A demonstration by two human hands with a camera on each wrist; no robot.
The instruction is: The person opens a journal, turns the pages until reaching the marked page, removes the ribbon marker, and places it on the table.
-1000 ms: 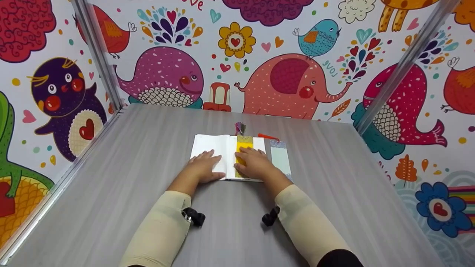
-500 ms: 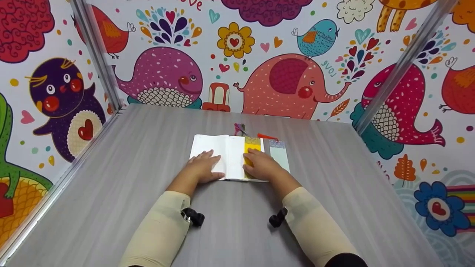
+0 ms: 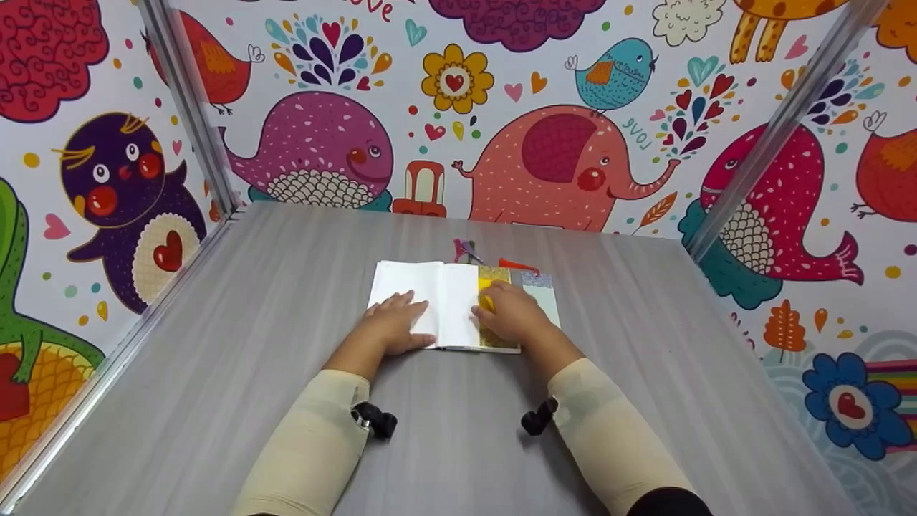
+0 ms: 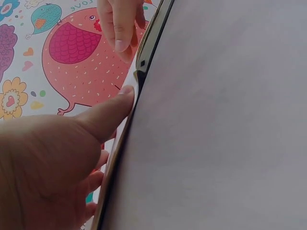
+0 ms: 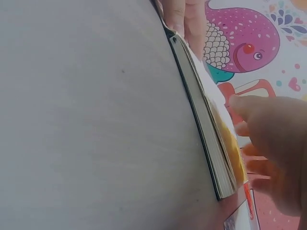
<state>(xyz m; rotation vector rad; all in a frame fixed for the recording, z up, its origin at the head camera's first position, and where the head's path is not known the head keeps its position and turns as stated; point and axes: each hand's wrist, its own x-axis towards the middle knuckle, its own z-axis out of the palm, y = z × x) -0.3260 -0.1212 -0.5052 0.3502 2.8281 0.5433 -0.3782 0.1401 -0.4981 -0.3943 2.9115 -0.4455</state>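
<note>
An open notebook (image 3: 458, 301) with blank white pages lies on the grey table. My left hand (image 3: 392, 322) rests on its left page, fingers spread; in the left wrist view its thumb (image 4: 112, 112) lies along the page's near edge. On the right page lies a yellow bookmark (image 3: 494, 338) with glittery gold ends and a purple-green tassel (image 3: 466, 251). My right hand (image 3: 512, 313) is over this bookmark, fingertips on it and slightly bent, covering its middle. In the right wrist view, the right hand (image 5: 278, 139) is beside the notebook's page block (image 5: 206, 124).
A pale green bookmark (image 3: 541, 290) with a glittery end lies beside the notebook's right side, partly hidden by my right hand. Its red-orange tassel (image 3: 517, 265) lies behind the notebook. Walls with cartoon animals (image 3: 544, 165) stand behind the table (image 3: 301, 287).
My right hand has slid the yellow bookmark to the right, from near the notebook's centre fold to the outer part of the right page. The left hand has stayed in place.
</note>
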